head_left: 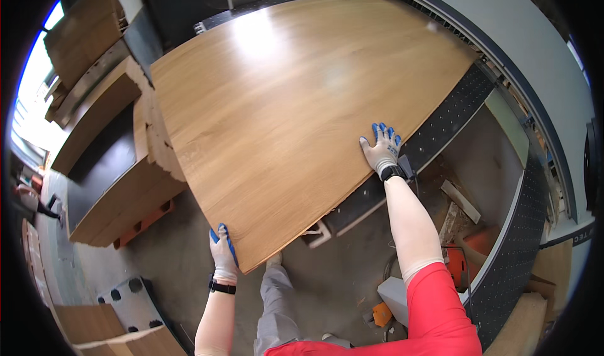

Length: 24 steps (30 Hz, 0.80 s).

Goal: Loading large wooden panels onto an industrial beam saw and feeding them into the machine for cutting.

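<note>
A large wood-grain panel (296,123) lies across a black perforated machine table (450,110), its near corner jutting toward me past the table. My left hand (223,254), in a white glove with blue fingers, is at the panel's left edge beside that corner, gripping it; part of its fingers is hidden. On top of the panel, near its right front edge, my right hand (381,149) rests flat in a matching glove, fingers spread. Both wrists carry dark bands.
A grey machine beam (509,47) curves along the right. Stacked boards (126,198) stand on an orange-red pallet at the left. Offcuts (460,202) and an orange tool-like object (381,314) lie below the table on the right. Flat boards (94,324) occupy the lower left.
</note>
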### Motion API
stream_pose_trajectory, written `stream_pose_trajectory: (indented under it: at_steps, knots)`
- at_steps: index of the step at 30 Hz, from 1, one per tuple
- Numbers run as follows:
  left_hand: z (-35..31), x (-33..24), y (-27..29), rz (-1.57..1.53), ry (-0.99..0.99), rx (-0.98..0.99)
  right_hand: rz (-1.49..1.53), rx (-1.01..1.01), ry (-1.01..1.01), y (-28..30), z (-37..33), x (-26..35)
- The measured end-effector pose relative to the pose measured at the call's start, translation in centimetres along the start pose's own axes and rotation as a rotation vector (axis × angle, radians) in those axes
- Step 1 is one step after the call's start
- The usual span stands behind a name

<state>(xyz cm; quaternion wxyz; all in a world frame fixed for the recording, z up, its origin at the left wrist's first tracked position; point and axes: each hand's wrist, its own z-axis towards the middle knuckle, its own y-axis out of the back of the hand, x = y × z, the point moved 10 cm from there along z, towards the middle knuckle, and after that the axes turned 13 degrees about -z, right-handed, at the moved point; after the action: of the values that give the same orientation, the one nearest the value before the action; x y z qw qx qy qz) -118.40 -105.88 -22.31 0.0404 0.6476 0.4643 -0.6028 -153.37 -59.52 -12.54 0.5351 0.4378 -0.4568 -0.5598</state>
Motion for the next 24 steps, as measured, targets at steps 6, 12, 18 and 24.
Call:
stream_pose_trajectory:
  at_steps: [6,12,18,24]
  knots:
    - [20.7,-5.8,-3.9,0.018,0.003,-0.025,0.002,0.024,-0.044,-3.6,14.8,11.2]
    - [36.8,-9.0,-7.0,0.239,-0.001,0.106,0.026,0.046,-0.091,-4.5,23.4,19.5]
    - [37.8,-11.0,-5.2,0.271,-0.131,0.027,0.064,0.007,-0.065,-3.9,24.7,21.6]
    - [38.9,-6.6,-6.3,0.372,-0.039,0.005,0.002,0.061,-0.224,-3.9,20.7,19.2]
